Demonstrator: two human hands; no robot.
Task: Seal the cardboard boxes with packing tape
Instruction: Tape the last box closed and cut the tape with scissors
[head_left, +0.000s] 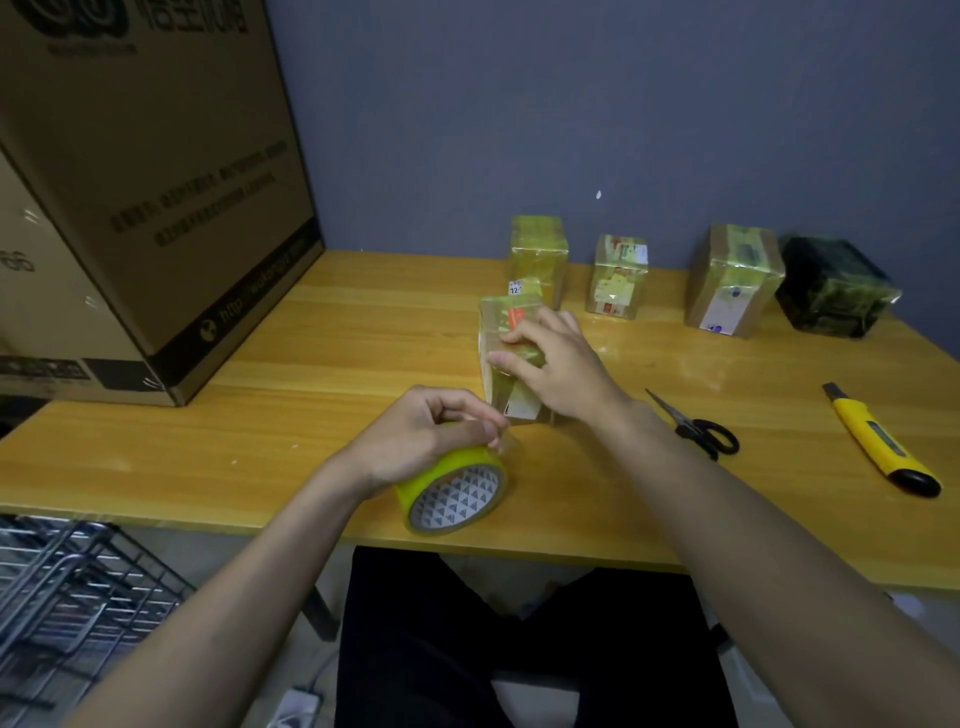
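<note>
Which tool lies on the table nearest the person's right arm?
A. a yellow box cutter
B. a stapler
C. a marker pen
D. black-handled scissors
D: the black-handled scissors lie just beside the right forearm, while the yellow box cutter sits farther out toward the table's right edge.

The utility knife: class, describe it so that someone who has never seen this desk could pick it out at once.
Start at the wooden table and go to its right end, past the black-handled scissors. There the utility knife lies flat, apart from both hands, its blade end pointing towards the wall. It is the only long yellow tool with a black butt; the tape roll is yellow too, but round.
</note>
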